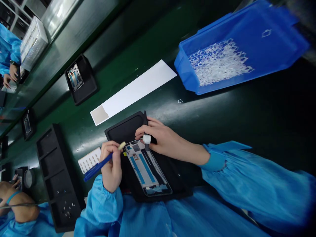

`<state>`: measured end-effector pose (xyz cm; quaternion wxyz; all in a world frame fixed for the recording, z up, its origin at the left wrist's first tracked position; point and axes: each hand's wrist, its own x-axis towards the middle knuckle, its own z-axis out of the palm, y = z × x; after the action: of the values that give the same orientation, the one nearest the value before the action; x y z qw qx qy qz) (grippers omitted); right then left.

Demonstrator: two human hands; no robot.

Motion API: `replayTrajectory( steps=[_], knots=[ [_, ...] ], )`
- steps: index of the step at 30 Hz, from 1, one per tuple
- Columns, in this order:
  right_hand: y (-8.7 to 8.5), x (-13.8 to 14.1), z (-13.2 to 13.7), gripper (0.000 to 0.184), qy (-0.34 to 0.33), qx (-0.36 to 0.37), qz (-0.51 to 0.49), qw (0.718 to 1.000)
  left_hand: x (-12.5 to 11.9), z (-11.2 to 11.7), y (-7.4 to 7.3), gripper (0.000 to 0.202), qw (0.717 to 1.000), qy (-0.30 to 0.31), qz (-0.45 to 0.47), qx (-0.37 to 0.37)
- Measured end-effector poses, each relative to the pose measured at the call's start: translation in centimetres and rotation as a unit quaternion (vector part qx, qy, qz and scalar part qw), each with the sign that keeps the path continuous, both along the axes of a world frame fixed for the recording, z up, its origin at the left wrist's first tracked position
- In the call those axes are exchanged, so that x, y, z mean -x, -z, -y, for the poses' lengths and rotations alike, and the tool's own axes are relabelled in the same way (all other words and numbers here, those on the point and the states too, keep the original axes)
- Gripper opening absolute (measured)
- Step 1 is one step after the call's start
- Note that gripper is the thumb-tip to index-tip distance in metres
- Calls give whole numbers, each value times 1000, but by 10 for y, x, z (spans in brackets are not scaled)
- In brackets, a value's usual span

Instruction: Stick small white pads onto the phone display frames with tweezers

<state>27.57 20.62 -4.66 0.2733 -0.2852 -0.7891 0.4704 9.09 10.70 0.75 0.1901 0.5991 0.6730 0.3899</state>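
Observation:
An opened phone housing [145,168], with blue strips and a bare metal middle, lies in a black tray [123,126] in front of me. My left hand [111,164] is closed around a blue pen-shaped tool [98,168] with a pale tip. That tip is by the housing's upper left corner, close to a small yellow tab [124,154]. My right hand [165,138] curls over the upper right of the housing and tray. Between its thumb and fingers is a small white block [146,139] with a grey end; the exact grip is partly hidden.
Beyond the tray lies a long white sheet [140,89]. A blue bin [261,56] holds many thin white frames; one loose frame [180,101] is on the table. At left are a divided black tray [53,161], a label sheet [89,160], another phone tray [86,82] and co-workers.

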Motion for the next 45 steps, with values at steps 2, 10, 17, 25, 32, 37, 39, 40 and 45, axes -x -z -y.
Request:
replayTrajectory(
  steps=[2, 10, 17, 25, 32, 37, 39, 40, 45],
  knots=[
    [0, 0, 0, 18, 3, -2, -2, 1000, -2, -3, 3, 11, 999, -6, 25, 26],
    [6, 1, -2, 22, 6, -20, -4, 1000, -5, -2, 1, 16, 985, 102, -136, -4],
    [5, 2, -1, 20, 12, -25, -13, 1000, -6, 2, 9, 39, 889, 174, -423, 24],
    [4, 1, -1, 26, 7, -26, -5, 1000, -13, -1, 9, 37, 882, 174, -436, 41],
    [5, 0, -1, 31, 6, -33, -10, 999, -12, -9, 3, 35, 883, 182, -417, 112],
    [2, 1, -1, 27, 9, -26, -11, 1000, -10, -4, 6, 37, 883, 193, -417, 96],
    [2, 1, -1, 24, 9, -20, -9, 1000, -9, 0, 9, 39, 882, 194, -424, 64],
    [2, 1, -1, 23, 10, -18, -9, 1000, -9, 2, 10, 39, 882, 193, -426, 47],
    [4, 1, 0, 20, 10, -14, -14, 1000, -6, 5, 12, 37, 882, 187, -432, 4]
  ],
)
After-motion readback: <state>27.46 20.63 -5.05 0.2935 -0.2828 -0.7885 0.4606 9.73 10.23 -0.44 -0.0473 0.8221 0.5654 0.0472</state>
